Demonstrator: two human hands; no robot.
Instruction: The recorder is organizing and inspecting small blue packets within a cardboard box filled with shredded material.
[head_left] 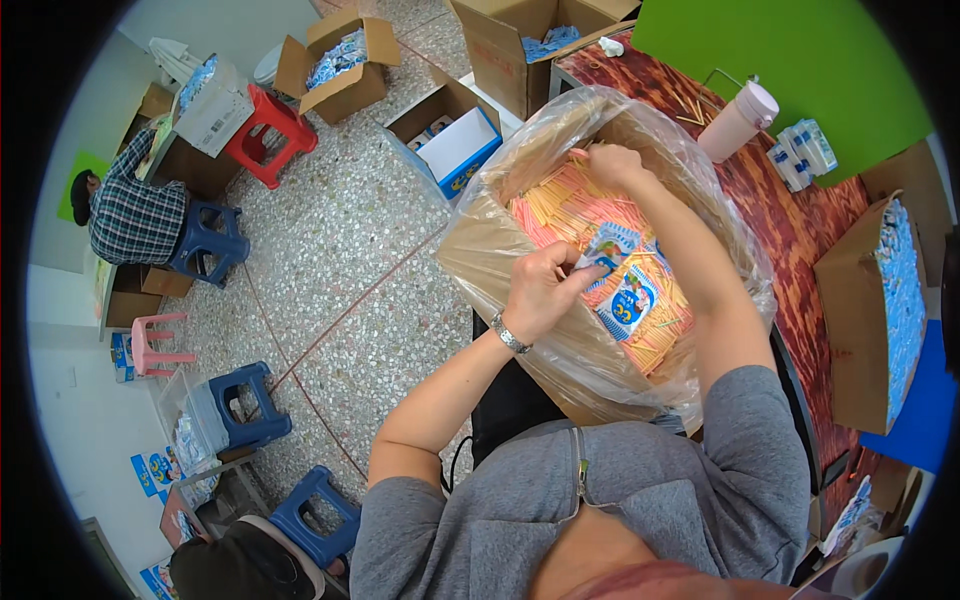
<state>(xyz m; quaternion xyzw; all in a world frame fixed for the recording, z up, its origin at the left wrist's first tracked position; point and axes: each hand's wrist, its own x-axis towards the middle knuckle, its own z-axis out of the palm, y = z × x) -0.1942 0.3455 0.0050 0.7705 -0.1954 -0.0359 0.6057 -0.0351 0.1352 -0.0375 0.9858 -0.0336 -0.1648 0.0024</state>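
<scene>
Head view: left hand [540,292] pinching blue-white packet [614,241] above loose pink and yellow sticks [560,205] in plastic-lined carton [474,250]. Right hand [614,166] apart, at sticks' far end; fingertips partly hidden, grip unreadable. Second packet [630,305] lying on sticks. Judged progress: filled carton [848,335] at right suggests much done; plenty of sticks left loose. Raised liner [735,225] hems right forearm; worktop [805,240] and pink bottle [738,124] bound right side; floor [335,275] offers room leftward.
</scene>
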